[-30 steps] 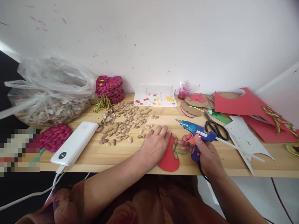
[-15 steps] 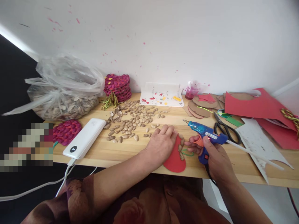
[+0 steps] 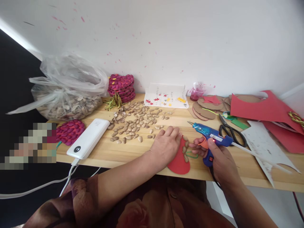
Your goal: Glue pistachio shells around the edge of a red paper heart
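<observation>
My left hand lies flat, fingers stretched out, pressing on a red paper cutout at the table's front edge. A row of brown shells is stuck along the cutout's right side, beside a green loop. My right hand grips a blue hot glue gun, nozzle pointing left and away, with a white glue stick jutting out behind it. Loose shells are scattered just beyond my left hand.
A plastic bag of shells stands at the far left, a white power bank with cable in front of it. Purple shell discs, a star sticker sheet, black scissors, cardboard discs and red paper lie on the wooden table.
Both hands keep their places on the cutout and the glue gun. The view has swung a little to the left, so everything sits further right in the picture.
</observation>
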Demonstrator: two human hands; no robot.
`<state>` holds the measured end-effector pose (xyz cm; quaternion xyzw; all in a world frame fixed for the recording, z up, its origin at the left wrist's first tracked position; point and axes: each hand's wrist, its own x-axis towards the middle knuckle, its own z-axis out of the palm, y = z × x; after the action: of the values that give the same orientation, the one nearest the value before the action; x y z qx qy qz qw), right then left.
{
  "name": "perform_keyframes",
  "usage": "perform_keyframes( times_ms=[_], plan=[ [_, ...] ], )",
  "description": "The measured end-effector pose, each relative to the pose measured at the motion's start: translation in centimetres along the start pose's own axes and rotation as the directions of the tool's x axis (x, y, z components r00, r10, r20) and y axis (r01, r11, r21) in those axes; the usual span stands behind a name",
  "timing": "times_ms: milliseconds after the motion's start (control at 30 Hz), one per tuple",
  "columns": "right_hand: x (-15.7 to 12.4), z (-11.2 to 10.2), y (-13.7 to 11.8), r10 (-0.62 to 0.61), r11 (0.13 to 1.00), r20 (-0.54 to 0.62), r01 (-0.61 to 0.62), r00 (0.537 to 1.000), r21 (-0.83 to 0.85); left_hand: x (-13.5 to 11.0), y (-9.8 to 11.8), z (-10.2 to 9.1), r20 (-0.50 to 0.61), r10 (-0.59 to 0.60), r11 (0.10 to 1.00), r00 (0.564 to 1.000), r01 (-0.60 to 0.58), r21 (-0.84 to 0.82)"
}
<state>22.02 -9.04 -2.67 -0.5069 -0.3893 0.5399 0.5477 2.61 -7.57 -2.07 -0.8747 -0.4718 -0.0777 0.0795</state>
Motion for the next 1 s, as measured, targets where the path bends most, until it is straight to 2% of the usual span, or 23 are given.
perform_keyframes(
  times_ms=[100, 167, 233, 300, 333, 433, 500, 567, 667, 733, 800, 867, 1000],
  plan=[
    [0.0, 0.0, 0.0, 0.002, 1.000, -0.005, -0.002, 1.000, 0.015, -0.3, -0.2, -0.5, -0.027, -0.015, 1.000, 1.000, 0.015, -0.003],
    [0.0, -0.1, 0.0, 0.002, 1.000, -0.007, -0.002, 1.000, 0.015, -0.6, -1.1, -1.2, -0.089, -0.023, 0.999, 0.996, 0.021, -0.027],
    [0.0, -0.1, -0.1, 0.004, 1.000, -0.002, -0.004, 1.000, 0.013, -0.8, -3.0, -2.3, -0.187, -0.081, 0.994, 0.979, 0.065, -0.090],
    [0.0, -0.1, -0.1, 0.008, 1.000, 0.008, -0.008, 1.000, 0.018, -1.0, -5.8, -3.6, -0.262, -0.216, 0.969, 0.941, 0.172, -0.180],
    [0.0, -0.1, -0.2, 0.007, 1.000, 0.010, -0.008, 1.000, 0.021, -1.1, -7.3, -4.3, -0.252, -0.255, 0.954, 0.934, 0.199, -0.226],
    [0.0, -0.1, -0.3, 0.006, 1.000, 0.014, -0.007, 1.000, 0.023, -1.3, -11.0, -6.0, -0.209, -0.448, 0.871, 0.869, 0.370, -0.324],
    [0.0, 0.0, -0.4, 0.013, 1.000, 0.014, -0.013, 1.000, 0.021, -1.4, -12.3, -6.7, -0.150, -0.522, 0.833, 0.840, 0.463, -0.303],
    [-0.1, 0.2, -0.6, 0.025, 1.000, 0.008, -0.025, 1.000, 0.017, -1.1, -12.8, -6.9, -0.083, -0.539, 0.822, 0.838, 0.501, -0.271],
    [-0.2, 0.4, -0.8, 0.037, 0.999, -0.015, -0.036, 0.999, 0.022, -0.1, -12.7, -6.3, 0.023, -0.437, 0.859, 0.899, 0.425, -0.287],
    [-0.2, 0.4, -0.8, 0.039, 0.999, -0.025, -0.038, 0.999, 0.035, 0.8, -12.6, -5.5, 0.068, -0.306, 0.899, 0.949, 0.312, -0.307],
    [-0.2, 0.3, -0.8, 0.036, 0.998, -0.025, -0.035, 0.999, 0.044, 1.6, -12.6, -4.6, 0.088, -0.177, 0.939, 0.980, 0.195, -0.282],
    [-0.2, 0.2, -0.6, 0.034, 0.998, -0.020, -0.033, 0.999, 0.048, 2.2, -12.6, -3.8, 0.101, -0.085, 0.966, 0.991, 0.107, -0.237],
    [-0.2, 0.0, -0.5, 0.042, 0.998, -0.018, -0.041, 0.999, 0.044, 2.6, -12.7, -2.3, 0.110, -0.003, 0.970, 0.994, 0.030, -0.241]
  ],
)
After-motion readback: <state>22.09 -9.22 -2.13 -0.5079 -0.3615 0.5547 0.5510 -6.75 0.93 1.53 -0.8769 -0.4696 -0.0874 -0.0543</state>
